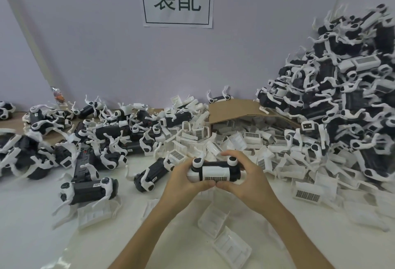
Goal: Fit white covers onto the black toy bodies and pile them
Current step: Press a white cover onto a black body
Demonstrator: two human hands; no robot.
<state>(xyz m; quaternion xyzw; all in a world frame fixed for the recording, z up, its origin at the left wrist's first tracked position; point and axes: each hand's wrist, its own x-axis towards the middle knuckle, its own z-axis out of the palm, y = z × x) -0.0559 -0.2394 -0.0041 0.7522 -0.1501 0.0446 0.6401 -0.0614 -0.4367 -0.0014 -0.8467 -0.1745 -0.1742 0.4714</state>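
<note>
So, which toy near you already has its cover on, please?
The toy gripped by left hand and right hand; its left neighbours lack covers.

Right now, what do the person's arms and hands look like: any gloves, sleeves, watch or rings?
The left hand and right hand are both bare, with no gloves. The left forearm and right forearm are uncovered down to the picture's bottom edge; no sleeve shows. No watch, wristband or ring is visible.
</note>
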